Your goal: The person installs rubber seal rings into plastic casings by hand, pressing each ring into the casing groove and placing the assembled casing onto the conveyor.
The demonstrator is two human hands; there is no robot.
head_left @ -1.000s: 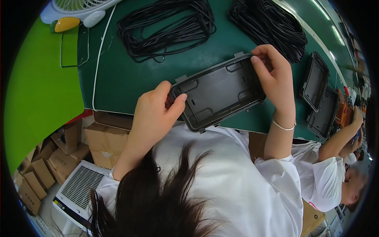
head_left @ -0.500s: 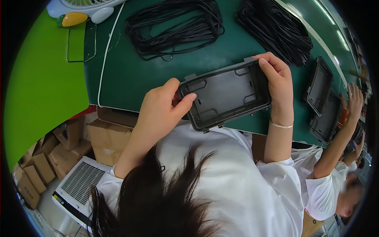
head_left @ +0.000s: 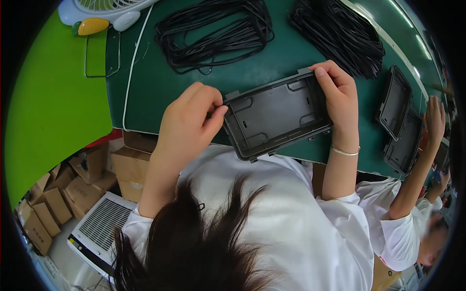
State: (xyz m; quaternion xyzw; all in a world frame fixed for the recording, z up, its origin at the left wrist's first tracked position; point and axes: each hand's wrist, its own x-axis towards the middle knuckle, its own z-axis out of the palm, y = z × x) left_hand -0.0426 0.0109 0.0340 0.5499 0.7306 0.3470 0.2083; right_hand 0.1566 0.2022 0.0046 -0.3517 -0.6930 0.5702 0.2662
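Observation:
A black, shallow plastic box half (head_left: pixel 276 114) is held up tilted in front of my chest, its hollow inside facing the camera. My right hand (head_left: pixel 337 92) is closed on its upper right corner, thumb on the rim and fingers curled behind. At the left end, my left hand (head_left: pixel 191 114) pinches near the upper left corner, thumb and curled index finger at the edge. Whether a thin strip is also between those fingertips cannot be seen. Small clips and hinge tabs stick out along the box half's long sides.
Beyond the hands, a loose coil of black cord (head_left: pixel 213 36) and a thicker black bundle (head_left: pixel 337 36) lie on the green table (head_left: pixel 286 53). Two more box halves (head_left: pixel 399 119) overlap at right, near a co-worker's raised hand (head_left: pixel 435 116). A fan (head_left: pixel 104 10) stands at upper left.
My left thumb has come off the inside of the box half, and the left hand has shifted left to its corner edge. My right hand keeps its hold.

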